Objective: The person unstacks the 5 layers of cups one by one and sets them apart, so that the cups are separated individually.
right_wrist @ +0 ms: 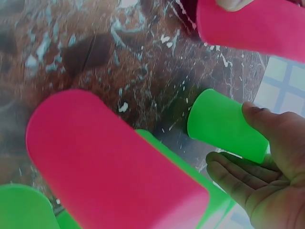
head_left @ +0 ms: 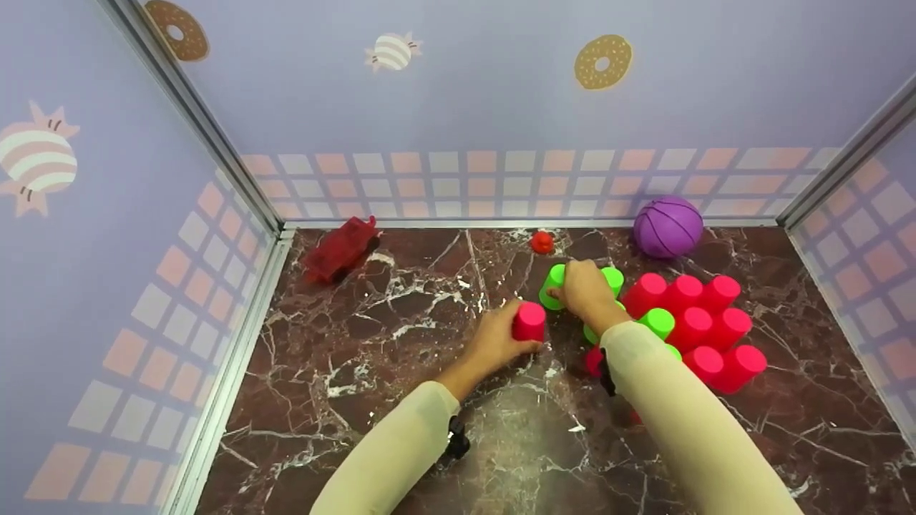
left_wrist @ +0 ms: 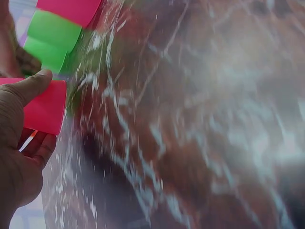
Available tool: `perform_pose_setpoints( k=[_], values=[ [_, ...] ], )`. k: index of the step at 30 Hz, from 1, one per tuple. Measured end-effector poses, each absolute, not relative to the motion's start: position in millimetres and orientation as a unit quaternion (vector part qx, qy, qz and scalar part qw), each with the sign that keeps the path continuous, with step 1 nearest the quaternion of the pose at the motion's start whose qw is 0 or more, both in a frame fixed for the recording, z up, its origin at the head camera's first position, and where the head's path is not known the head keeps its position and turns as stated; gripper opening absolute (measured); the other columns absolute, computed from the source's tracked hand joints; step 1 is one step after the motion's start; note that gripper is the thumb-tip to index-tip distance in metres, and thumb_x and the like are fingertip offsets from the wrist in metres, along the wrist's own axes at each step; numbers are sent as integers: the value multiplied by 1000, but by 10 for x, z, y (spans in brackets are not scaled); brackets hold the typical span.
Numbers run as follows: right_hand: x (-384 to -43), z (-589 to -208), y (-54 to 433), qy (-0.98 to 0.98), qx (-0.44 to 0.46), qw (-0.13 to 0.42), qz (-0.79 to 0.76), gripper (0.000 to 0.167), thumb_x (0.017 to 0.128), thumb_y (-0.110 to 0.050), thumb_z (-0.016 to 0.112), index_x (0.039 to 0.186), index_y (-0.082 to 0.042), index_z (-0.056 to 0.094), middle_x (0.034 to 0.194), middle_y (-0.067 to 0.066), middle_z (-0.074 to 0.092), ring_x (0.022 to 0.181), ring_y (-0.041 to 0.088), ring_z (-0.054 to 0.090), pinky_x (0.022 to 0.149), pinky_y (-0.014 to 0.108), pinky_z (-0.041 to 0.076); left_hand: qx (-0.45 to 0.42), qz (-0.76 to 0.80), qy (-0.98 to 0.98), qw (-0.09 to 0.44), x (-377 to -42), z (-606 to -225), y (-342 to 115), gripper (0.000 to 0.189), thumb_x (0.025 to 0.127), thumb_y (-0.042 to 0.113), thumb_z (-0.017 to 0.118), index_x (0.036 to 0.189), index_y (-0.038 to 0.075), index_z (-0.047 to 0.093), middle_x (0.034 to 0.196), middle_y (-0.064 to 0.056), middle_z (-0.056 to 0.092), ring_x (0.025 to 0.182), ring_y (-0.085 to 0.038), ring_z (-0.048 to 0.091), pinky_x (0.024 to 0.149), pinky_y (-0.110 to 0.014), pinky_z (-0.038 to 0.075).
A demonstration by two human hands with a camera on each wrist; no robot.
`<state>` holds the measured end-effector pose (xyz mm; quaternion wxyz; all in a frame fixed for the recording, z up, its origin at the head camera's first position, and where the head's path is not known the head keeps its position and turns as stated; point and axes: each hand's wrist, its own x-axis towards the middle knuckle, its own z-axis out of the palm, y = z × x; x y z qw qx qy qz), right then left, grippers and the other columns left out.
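Observation:
My left hand grips a pink cup standing bottom-up, left of the cup cluster. In the left wrist view, the thumb lies along one side of that pink cup, with fingers on the other. My right hand reaches over the cluster and holds a green cup at its back left corner. The right wrist view shows this green cup between thumb and fingers. Other green cups are partly hidden under the right forearm. Several upturned pink cups stand in rows to the right.
A purple ball lies against the back wall on the right. Near that wall's middle sits a small orange-red toy. A dark red toy is in the back left corner. Walls enclose the marbled floor on three sides.

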<state>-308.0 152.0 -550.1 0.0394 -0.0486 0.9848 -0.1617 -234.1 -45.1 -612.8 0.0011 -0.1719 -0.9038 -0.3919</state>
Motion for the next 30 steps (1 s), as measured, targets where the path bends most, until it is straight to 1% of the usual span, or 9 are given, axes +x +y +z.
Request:
perform_pose_setpoints(
  k=[1,2,3,6,10,11,16,21,30],
  values=[
    [-3071,-5475,1516,986,-53,42,-155,44,94,-30,89,103,11,76,110,37,76,103,50,78,90,60,66,-177,-391,-903,-2,-2340,-6133,-409,65,81,28,99,136,16,67,127,-10,80,119,-28,77,108,-45,59],
    [-3062,-5455,1513,986,-60,43,-148,46,95,-30,88,106,13,75,111,38,76,105,51,78,92,60,65,-177,-400,-899,-17,-2304,-6026,-360,63,82,22,99,136,13,68,128,-12,80,119,-30,77,106,-44,61],
    [-3060,-5442,1514,986,-65,46,-144,48,95,-30,88,108,14,74,113,39,75,107,52,77,93,61,65,-181,-403,-897,-21,-2309,-6042,-322,64,82,23,99,136,13,68,129,-12,80,120,-30,76,107,-44,60],
    [-3070,-5422,1518,987,-69,56,-133,53,96,-31,87,114,17,72,118,41,72,112,54,75,98,61,63,-188,-403,-895,-21,-2428,-6321,-218,66,81,31,100,137,18,67,128,-5,80,119,-23,76,105,-38,60],
    [-3090,-5423,1534,988,-71,64,-125,57,96,-32,87,118,18,70,121,42,71,115,55,74,100,62,63,-190,-390,-901,-4,-2614,-6736,-92,70,78,38,101,138,24,67,128,0,80,117,-18,76,101,-36,61],
    [-3092,-5424,1535,988,-72,64,-125,57,96,-32,87,118,18,70,120,42,71,115,55,74,100,62,63,-189,-384,-904,-5,-2632,-6762,-67,71,78,39,101,138,24,67,128,0,80,117,-19,76,101,-36,61],
    [-3087,-5425,1533,988,-82,54,-119,56,95,-31,87,115,18,70,116,41,73,112,55,75,99,63,63,-177,-381,-907,-3,-2649,-6773,24,72,77,41,101,137,21,66,127,-3,80,117,-22,76,102,-38,61],
    [-3061,-5381,1510,988,-88,54,-119,54,95,-31,87,112,17,71,114,40,74,110,54,75,98,62,63,-163,-383,-909,-8,-2664,-6756,85,72,79,38,101,139,19,67,131,-4,79,123,-23,75,108,-39,60],
    [-3078,-5403,1547,988,-75,58,-124,56,94,-32,89,115,17,71,116,41,73,111,55,75,96,62,64,-159,-367,-917,-10,-2694,-6749,152,72,81,39,99,142,19,68,134,-4,78,127,-25,73,111,-42,58]
  ],
)
